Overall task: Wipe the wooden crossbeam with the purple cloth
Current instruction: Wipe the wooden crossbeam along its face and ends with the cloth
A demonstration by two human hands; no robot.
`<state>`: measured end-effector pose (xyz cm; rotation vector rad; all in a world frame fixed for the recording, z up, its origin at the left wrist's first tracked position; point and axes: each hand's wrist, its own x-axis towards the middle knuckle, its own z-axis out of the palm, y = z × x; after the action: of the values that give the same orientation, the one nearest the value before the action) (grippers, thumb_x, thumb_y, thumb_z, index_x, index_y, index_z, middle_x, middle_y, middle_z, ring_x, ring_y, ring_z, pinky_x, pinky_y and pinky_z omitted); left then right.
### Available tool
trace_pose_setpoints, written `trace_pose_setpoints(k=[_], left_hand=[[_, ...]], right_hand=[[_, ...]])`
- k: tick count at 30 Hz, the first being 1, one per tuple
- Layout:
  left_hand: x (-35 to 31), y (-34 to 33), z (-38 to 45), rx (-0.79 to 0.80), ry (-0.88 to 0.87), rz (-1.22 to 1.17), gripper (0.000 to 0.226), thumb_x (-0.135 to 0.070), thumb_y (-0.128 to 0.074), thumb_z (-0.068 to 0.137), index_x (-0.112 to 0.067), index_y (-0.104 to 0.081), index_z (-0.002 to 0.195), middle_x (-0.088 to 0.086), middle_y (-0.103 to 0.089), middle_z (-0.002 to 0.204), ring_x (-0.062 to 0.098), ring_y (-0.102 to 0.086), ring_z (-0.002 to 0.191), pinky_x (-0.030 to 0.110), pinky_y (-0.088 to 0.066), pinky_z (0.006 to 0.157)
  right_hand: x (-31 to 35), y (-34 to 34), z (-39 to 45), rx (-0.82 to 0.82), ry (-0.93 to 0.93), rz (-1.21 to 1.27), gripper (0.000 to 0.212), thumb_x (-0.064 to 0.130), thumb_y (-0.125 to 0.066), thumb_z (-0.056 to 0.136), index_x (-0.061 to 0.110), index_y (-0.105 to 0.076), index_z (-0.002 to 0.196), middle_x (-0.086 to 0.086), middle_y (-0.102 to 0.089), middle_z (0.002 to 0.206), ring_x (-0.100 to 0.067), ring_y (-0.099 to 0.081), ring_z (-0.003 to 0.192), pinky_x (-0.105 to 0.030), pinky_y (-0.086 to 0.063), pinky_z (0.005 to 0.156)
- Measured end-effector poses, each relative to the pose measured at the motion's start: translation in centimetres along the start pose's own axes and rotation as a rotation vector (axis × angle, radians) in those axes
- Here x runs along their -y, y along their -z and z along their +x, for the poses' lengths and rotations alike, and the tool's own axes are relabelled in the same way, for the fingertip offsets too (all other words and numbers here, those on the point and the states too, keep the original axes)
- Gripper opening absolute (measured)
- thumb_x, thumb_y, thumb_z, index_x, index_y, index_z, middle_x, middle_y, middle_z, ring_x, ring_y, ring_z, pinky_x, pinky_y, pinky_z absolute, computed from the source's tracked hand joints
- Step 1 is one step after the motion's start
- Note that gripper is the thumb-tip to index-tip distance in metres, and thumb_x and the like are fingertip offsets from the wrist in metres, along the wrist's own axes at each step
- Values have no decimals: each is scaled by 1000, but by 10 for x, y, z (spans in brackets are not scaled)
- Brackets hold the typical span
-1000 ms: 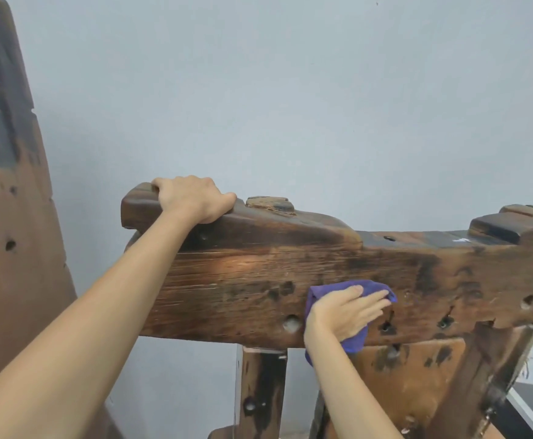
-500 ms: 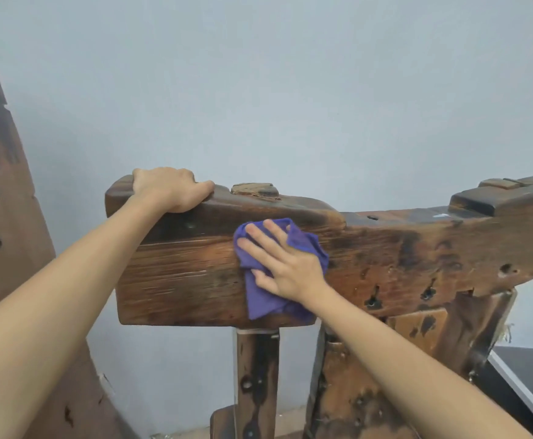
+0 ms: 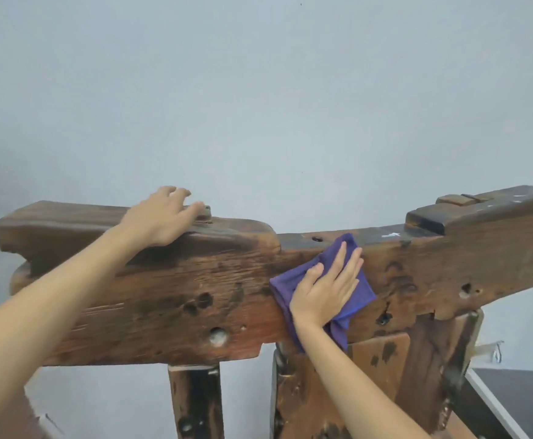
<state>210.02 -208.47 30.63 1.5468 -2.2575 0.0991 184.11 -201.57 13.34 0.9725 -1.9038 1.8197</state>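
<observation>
A heavy, dark, weathered wooden crossbeam [image 3: 163,299] with knots and holes runs across the view at chest height. The purple cloth [image 3: 361,296] lies flat against its front face near the middle. My right hand [image 3: 328,289] presses on the cloth with flat, spread fingers pointing up. My left hand [image 3: 160,217] rests on the beam's top edge to the left, fingers loosely extended over a wooden peg, gripping nothing.
Wooden posts [image 3: 195,403] hold the beam up from below. A raised wooden block [image 3: 433,217] sits on the beam's top at right. A pale grey wall [image 3: 258,90] stands close behind. A dark surface with a white edge [image 3: 512,400] is at lower right.
My right hand has slid the cloth to the right along the beam's face. My left hand has shifted right along the top edge and loosened from a curled grip to extended fingers.
</observation>
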Motion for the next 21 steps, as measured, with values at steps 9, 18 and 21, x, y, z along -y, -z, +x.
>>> trace_pose_setpoints(k=[9,18,21], left_hand=[[-149,-72,45,206,-47,209,75,-69,-9,94,-28,-57,134,12,-59,141,34,-52,130,49,-32,106],[-151,-78,43,17,145,390,81,-68,-12,93,-12,-65,114,19,-65,124,37,-57,116,45,-37,83],[-157,-81,42,-2,171,396,81,-65,-9,96,-10,-66,113,20,-66,123,37,-58,114,46,-37,83]], right_hand=[[-151,30,61,534,1445,-207,65,47,-52,98,31,-35,158,4,-25,169,-16,-22,156,-39,-36,118],[-272,121,235,204,516,-269,62,43,-30,105,20,-21,162,-5,-11,172,-31,-16,157,-53,-24,121],[-253,110,236,-66,-255,-32,58,37,-27,111,17,-14,164,-8,-10,172,-31,-10,158,-53,-16,126]])
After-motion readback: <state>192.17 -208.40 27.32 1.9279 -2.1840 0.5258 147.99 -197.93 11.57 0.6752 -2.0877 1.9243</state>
